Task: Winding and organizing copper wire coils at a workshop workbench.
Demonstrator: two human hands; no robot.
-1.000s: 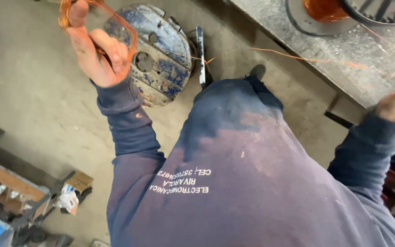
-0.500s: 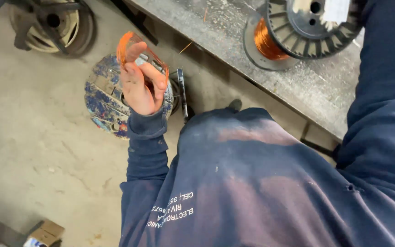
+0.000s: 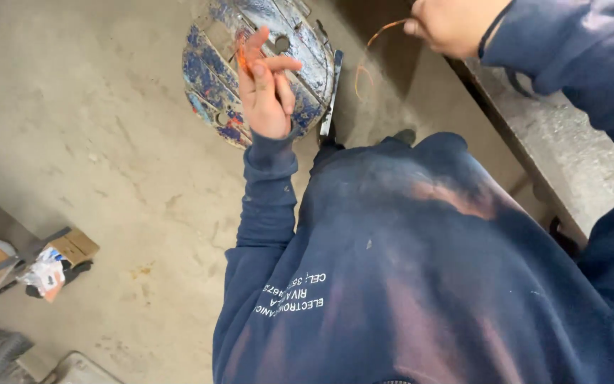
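My left hand point(image 3: 266, 89) is raised in front of me, fingers curled around a small bundle of copper wire point(image 3: 241, 57) looped over them. My right hand point(image 3: 453, 25) is up at the top right, pinching the other end of the copper wire, which curves down in a thin orange strand point(image 3: 361, 64) between the two hands. Both sleeves are dark blue, as is the sweatshirt that fills the lower half of the view.
A round, blue-painted wooden cable reel point(image 3: 211, 71) lies on the concrete floor point(image 3: 94, 142) behind my left hand. A grey workbench edge point(image 3: 556, 156) runs down the right. A small cardboard box point(image 3: 72, 245) and metal clutter sit at the left.
The view swung left and down; the spools on the bench left the frame. My right hand came into sight at the top, drawing wire out from the bundle on my left hand.
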